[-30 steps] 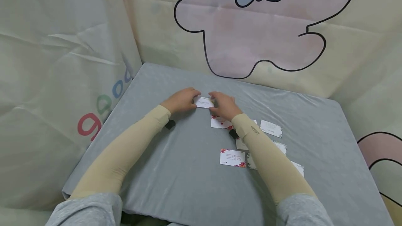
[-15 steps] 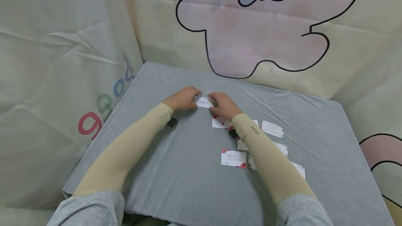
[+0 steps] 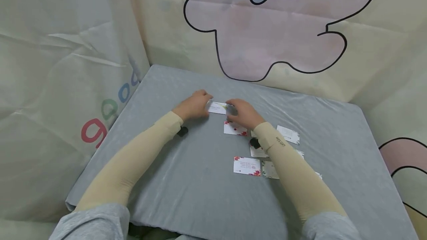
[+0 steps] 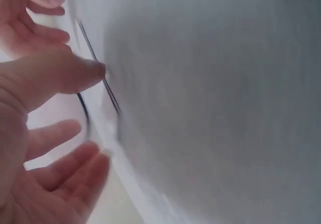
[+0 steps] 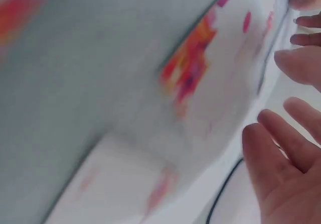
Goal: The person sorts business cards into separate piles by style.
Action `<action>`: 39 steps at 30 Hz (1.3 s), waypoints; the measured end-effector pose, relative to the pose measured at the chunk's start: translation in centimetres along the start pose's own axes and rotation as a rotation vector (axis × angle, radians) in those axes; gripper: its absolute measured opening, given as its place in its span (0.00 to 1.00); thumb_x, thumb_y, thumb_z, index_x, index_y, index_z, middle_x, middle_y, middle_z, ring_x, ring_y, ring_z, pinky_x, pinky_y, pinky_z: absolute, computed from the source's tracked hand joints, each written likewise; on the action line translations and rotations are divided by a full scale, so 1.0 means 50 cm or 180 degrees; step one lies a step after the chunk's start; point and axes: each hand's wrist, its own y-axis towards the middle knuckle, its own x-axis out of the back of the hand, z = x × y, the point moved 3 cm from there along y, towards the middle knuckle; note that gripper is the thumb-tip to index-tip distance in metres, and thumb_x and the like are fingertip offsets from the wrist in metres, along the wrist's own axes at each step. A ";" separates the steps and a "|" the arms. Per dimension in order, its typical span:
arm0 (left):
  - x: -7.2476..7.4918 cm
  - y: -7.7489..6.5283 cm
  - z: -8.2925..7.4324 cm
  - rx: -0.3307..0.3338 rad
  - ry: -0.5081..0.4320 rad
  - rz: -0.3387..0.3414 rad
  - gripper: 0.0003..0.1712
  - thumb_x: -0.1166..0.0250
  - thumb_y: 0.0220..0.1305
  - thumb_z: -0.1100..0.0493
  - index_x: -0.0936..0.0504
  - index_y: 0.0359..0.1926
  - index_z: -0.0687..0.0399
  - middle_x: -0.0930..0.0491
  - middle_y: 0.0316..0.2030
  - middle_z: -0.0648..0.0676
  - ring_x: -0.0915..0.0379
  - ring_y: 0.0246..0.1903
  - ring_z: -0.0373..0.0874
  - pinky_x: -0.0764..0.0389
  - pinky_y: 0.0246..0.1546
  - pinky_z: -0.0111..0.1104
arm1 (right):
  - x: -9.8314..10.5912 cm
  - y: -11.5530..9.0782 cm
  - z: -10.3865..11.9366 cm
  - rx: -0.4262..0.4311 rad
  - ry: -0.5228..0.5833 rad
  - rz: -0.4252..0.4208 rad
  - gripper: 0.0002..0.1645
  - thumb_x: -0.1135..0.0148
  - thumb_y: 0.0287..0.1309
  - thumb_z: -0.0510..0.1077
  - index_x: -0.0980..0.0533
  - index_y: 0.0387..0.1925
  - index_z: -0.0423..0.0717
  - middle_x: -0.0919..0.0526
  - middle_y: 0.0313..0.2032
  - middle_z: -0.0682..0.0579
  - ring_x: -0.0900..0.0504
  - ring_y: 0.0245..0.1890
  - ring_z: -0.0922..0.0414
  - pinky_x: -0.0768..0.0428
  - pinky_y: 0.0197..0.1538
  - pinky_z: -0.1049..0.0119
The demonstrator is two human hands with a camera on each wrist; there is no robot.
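Note:
A white business card (image 3: 217, 107) with a yellow-green mark lies toward the table's far side, between the two hands. My left hand (image 3: 195, 105) is at its left end; in the left wrist view the thumb (image 4: 90, 73) touches a thin edge, with the other fingers loosely bent and apart. Just right of the card, my right hand (image 3: 244, 113) has its thumb and fingers spread. Its fingers (image 5: 262, 153) look straight and hold nothing visible in the right wrist view. A card with red flowers (image 3: 235, 128) lies just below the right hand.
Several more cards lie on the grey cloth-covered table (image 3: 186, 192), including a red-flowered card (image 3: 247, 165), a green-leaved card (image 3: 269, 169) and a card (image 3: 288, 135) at the right. The right forearm hides some of them. A printed curtain (image 3: 253, 40) stands behind.
The right hand has drawn back slightly to the right, away from the card's right end, uncovering its yellow-green mark. The left hand stays near the left end.

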 end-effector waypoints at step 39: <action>-0.048 0.061 -0.147 -0.0453 -0.0153 0.0075 0.32 0.25 0.68 0.53 0.19 0.69 0.57 0.17 0.53 0.53 0.25 0.52 0.47 0.20 0.61 0.41 | 0.053 -0.104 -0.108 -0.0152 -0.0034 -0.0159 0.35 0.27 0.69 0.48 0.25 0.73 0.46 0.21 0.71 0.46 0.26 0.75 0.45 0.29 0.78 0.43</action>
